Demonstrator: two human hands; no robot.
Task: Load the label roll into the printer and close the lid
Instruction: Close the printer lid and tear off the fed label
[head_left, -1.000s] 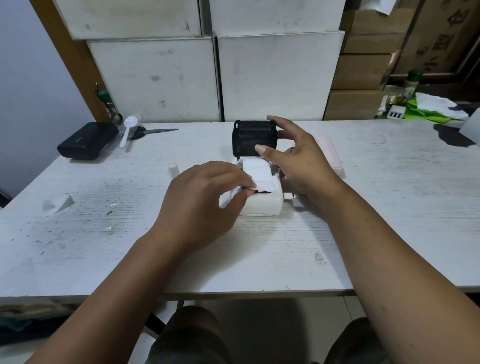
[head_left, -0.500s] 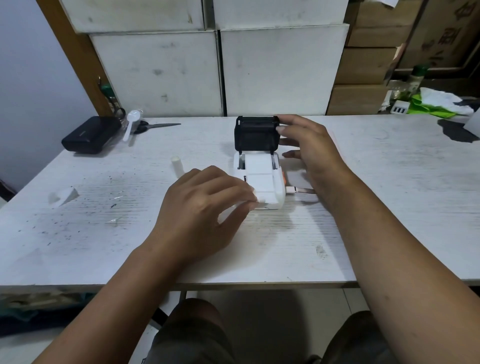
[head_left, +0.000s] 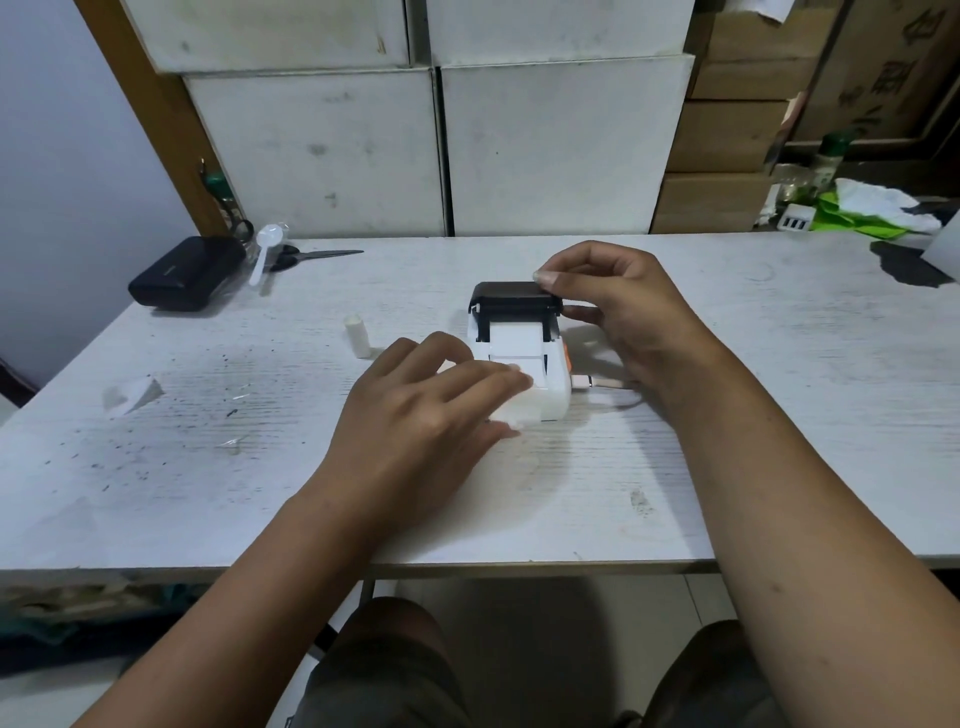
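A small white printer (head_left: 553, 397) stands mid-table. Its black lid (head_left: 514, 300) is tilted forward, partly lowered over the bay. The white label roll (head_left: 514, 338) sits inside the bay, and its loose paper end (head_left: 519, 408) runs forward over the printer's front. My left hand (head_left: 421, 415) rests against the printer's front left and pinches that paper end between thumb and fingers. My right hand (head_left: 623, 306) grips the lid's right top corner with thumb and fingertips.
A cable (head_left: 605, 383) plugs into the printer's right side. A small white core (head_left: 357, 335) lies left of the printer. A black case (head_left: 184, 273), white spoon (head_left: 265, 252) and scissors (head_left: 311, 255) sit far left. White boxes (head_left: 561, 150) stand behind the table.
The lid has tipped forward from upright to partly lowered under my right hand. My left hand slid down the front of the printer, drawing the paper end with it.
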